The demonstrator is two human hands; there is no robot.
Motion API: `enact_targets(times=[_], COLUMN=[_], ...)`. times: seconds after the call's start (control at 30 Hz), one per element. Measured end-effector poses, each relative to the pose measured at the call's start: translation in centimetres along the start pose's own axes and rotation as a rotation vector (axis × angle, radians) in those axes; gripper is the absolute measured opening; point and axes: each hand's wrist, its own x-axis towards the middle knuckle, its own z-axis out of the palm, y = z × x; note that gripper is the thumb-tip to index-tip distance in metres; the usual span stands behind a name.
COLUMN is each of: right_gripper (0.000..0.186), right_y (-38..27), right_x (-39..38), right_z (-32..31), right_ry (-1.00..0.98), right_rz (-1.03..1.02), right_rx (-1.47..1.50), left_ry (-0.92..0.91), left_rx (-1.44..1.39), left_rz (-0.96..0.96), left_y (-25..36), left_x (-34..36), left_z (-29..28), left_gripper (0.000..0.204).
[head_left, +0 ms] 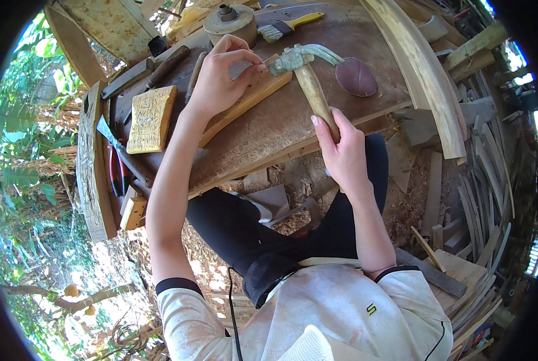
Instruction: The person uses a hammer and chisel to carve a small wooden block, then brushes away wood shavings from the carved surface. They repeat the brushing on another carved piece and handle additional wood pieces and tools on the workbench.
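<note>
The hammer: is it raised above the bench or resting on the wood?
Cannot tell. The right hand grips the hammer by its handle; its head sits by the left hand fingertips over the wooden strip.

On the workbench [293, 114], the hammer [308, 75] lies central, with the wooden strip [245, 102] at its 9 o'clock. The carved block [151, 119] sits further toward 9, the paintbrush [290, 26] at 12, the sanding disc [356, 77] at 3.
</note>
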Motion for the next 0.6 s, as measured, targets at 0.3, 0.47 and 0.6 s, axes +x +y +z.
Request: enact_targets(times=[0.3,0.47,0.6], right_gripper=[0.026,0.026,0.026], right_y=[0.01,-0.27,0.24], right_x=[0.06,0.03,0.07], right_z=[-0.12,-0.16,0.04], right_ry=[-0.021,-0.028,-0.008], right_rz=[0.040,0.060,0.038], right_rx=[-0.005,0.001,0.011], left_ry=[-0.012,-0.021,-0.021], left_rx=[0.042,0.047,0.052], left_rz=[-0.004,-0.019,-0.016], left_y=[-0.03,0.10,0.10], left_x=[0.01,-0.03,0.01], left_z=[0.15,0.08,0.22], left_gripper=[0.014,0.014,0.015])
